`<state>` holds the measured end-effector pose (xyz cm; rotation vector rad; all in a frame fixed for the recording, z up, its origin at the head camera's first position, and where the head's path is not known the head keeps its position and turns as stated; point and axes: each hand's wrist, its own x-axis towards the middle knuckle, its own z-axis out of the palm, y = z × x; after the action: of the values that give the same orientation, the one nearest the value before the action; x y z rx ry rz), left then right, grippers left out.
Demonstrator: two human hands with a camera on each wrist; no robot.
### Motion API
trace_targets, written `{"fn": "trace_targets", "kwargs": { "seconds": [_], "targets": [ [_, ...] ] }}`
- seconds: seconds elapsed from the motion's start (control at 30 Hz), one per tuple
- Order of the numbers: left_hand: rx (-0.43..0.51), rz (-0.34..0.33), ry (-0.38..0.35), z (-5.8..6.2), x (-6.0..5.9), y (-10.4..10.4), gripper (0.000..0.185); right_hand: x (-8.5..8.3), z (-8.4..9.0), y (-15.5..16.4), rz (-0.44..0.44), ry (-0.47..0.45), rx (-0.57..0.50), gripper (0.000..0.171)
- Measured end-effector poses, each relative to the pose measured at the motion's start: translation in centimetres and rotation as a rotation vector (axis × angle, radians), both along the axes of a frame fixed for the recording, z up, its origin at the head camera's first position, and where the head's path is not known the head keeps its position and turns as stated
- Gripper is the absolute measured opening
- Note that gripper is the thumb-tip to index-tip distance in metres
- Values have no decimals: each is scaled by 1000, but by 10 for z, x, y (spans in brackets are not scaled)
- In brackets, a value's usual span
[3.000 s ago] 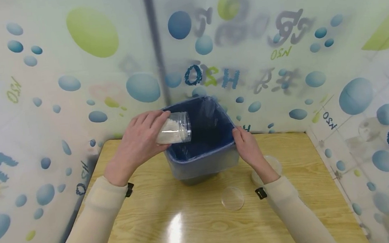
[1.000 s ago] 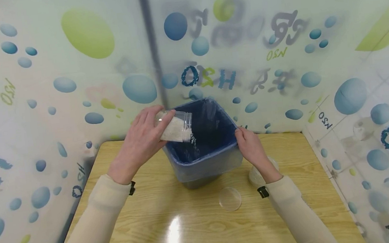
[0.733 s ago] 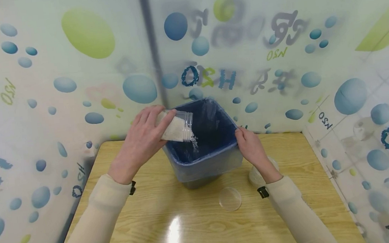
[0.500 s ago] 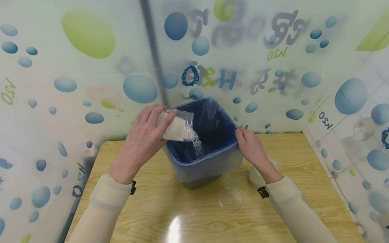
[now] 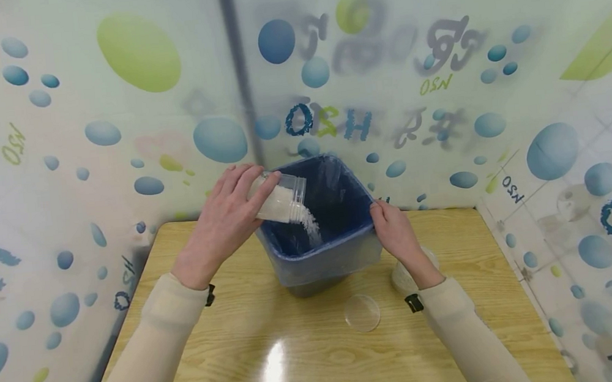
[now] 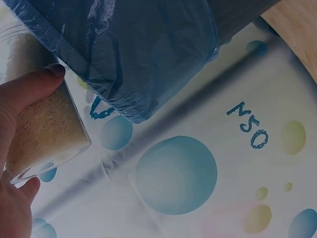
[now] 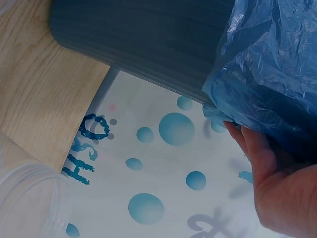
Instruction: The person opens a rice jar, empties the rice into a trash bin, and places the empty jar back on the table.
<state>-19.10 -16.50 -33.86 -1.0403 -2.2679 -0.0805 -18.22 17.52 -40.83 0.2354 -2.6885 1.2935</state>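
Left hand [image 5: 219, 224] round tilted jar [image 5: 279, 198]

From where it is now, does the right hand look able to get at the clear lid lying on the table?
Probably yes. The right hand holds the bin rim, and the clear lid lies on bare table just inside that forearm, with nothing between; it must let go first.
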Motion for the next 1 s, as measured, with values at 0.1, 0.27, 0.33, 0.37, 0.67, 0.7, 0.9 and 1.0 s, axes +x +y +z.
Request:
{"fn": "trace_targets", "kwargs": {
  "seconds": [0.1, 0.27, 0.33, 0.37, 0.67, 0.7, 0.9, 1.0],
  "targets": [
    [0, -2, -5, 1, 1, 1, 106, -1, -1, 0, 2, 3, 0, 40],
    [-8, -4, -9, 1, 2, 3, 108, -1, -2, 0, -7, 11, 9, 39],
    [-14, 0, -14, 1, 2, 3, 109, -1, -2, 0, -8, 13, 12, 39],
    [-15, 1, -17, 1, 1, 3, 109, -1, -3, 0, -8, 14, 15, 38],
    [-16, 4, -7, 0, 1, 5, 108, -2, -3, 0, -18, 16, 9, 37],
    [-16, 5, -5, 0, 1, 6, 107, -2, -3, 0, -20, 13, 9, 37],
    [-14, 2, 5, 0, 1, 8, 100, -2, -3, -1, -31, 6, 19, 37],
    [-10, -2, 11, 0, 0, 9, 95, -2, -4, -1, -31, 12, 18, 37]
  ]
}}
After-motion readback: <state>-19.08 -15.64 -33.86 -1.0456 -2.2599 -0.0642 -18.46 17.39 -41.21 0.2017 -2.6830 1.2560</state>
